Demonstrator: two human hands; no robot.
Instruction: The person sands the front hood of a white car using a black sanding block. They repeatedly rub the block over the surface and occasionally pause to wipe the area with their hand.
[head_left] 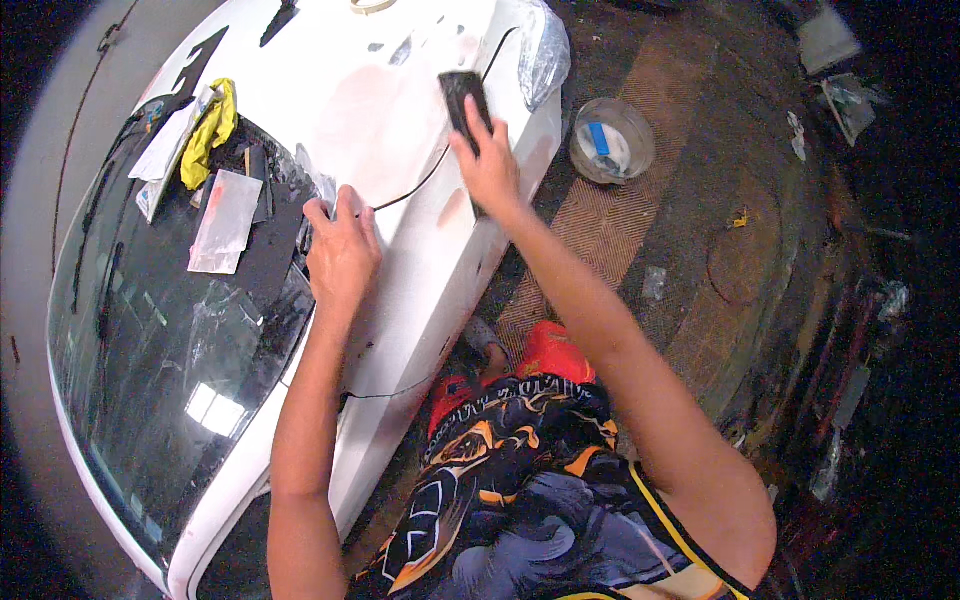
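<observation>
- Head view: the dark block (462, 92) sits on the white car (400, 285), over the curved panel gap, apparently laid flat so its face meets the bodywork.
- The right hand (487, 165) is partly spread on the block, fingers stretched along its top.
- The left hand (343, 250) is half curled near the windscreen's corner, perhaps for support; nothing shows in its grasp.
- Pale sheet (226, 222) and yellow cloth (210, 135) lie on the windscreen (150, 370), presumably for easy reach.
- Beside the car, a bucket (625, 115) stands on the floor.
</observation>
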